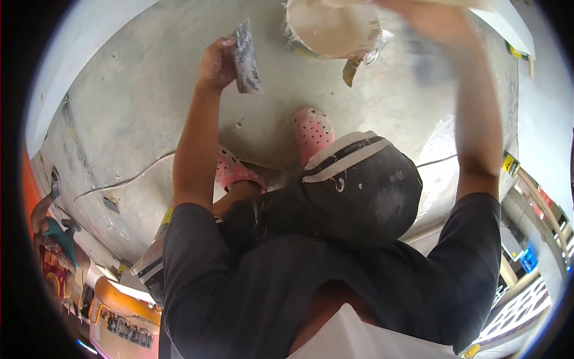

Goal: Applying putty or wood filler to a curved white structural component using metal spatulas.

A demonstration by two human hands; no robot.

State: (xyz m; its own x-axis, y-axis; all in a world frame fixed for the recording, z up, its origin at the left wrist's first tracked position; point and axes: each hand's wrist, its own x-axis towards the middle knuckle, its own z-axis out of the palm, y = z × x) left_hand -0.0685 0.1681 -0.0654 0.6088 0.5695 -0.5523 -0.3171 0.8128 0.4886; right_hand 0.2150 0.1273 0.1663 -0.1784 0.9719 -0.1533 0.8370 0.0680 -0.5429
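Note:
My left hand (218, 64) is raised over the floor, its fingers closed round a flat, putty-smeared scraper (247, 60). The blade stands nearly upright, with grey and white smears across it. My right hand (421, 17) is stretched out at the top, smeared by motion, beside the rim of a round bucket (290, 37). Whether it holds anything does not show. Inside the bucket lies pale cream putty (335, 30). A brownish, putty-crusted flap (351, 72) hangs at the bucket's near side.
My feet, in pink clogs (314, 128), rest on the grey concrete floor (137, 113), with one knee bent up. A thin cable (128, 179) crosses the floor. White wall stands at right. A person (57, 239) is far left, near an orange chair (122, 302).

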